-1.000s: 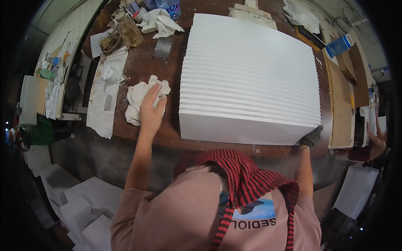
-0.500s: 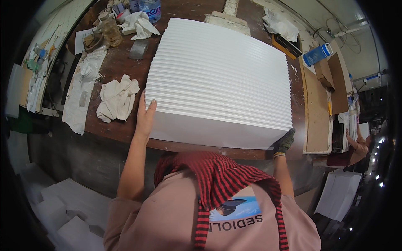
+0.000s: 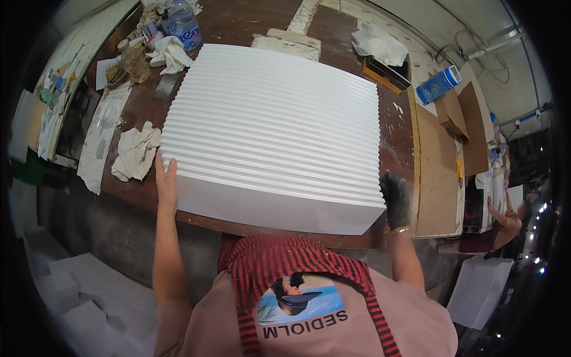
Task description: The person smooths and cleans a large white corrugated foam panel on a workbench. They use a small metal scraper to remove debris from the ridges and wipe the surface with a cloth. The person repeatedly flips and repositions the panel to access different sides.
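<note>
A large white block [image 3: 267, 131] with a ribbed top and a smooth front face lies on the brown table in front of me. My bare left hand [image 3: 167, 181] rests at its front left corner, fingers straight along the left side and thumb apart on the ribs' edge. On the right, my right hand [image 3: 395, 202] in a dark glove is held up beside the block's right side, fingers stretched out and slightly blurred. Whether its fingertips touch the block is unclear. A crumpled off-white cloth [image 3: 136, 152] lies just left of the block, near my left hand.
A clear plastic bottle [image 3: 183, 27], a jar [image 3: 134, 59] and a white rag [image 3: 171, 55] crowd the far left. At the far right stand a box with plastic on it [image 3: 385, 74], a blue bottle [image 3: 438, 85] and cardboard [image 3: 437, 172]. A co-worker [image 3: 505, 223] is further right.
My right hand has gone from the block's front right corner up along its right side. My left hand stays at the left corner. The whole view has shifted.
</note>
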A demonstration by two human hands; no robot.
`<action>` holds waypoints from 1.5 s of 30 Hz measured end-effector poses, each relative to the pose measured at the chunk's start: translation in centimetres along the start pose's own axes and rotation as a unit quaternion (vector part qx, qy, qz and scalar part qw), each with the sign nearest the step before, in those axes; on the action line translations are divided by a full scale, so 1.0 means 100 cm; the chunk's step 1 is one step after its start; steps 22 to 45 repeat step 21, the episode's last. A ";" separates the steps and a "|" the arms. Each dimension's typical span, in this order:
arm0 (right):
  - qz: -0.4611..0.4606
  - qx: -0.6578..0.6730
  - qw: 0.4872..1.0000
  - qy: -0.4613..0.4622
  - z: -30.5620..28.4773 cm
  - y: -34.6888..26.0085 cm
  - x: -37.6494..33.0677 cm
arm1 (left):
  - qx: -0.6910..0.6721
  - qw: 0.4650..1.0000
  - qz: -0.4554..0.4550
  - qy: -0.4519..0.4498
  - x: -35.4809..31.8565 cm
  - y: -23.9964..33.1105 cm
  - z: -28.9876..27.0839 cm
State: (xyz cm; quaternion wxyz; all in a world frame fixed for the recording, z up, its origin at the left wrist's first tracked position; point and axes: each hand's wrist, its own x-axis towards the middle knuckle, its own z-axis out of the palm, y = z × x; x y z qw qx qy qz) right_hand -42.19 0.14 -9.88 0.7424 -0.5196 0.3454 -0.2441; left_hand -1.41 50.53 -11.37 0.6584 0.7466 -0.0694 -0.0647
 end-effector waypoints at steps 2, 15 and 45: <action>0.011 0.003 1.000 -0.012 0.006 -0.016 0.047 | 0.008 0.999 -0.032 -0.006 -0.003 0.004 -0.004; 0.018 -0.194 0.980 0.048 0.126 -0.073 0.222 | -0.056 0.979 -0.137 -0.140 0.148 0.053 -0.027; 0.035 -0.264 0.954 -0.140 0.106 -0.057 0.278 | -0.075 0.959 -0.120 -0.245 0.232 0.026 -0.010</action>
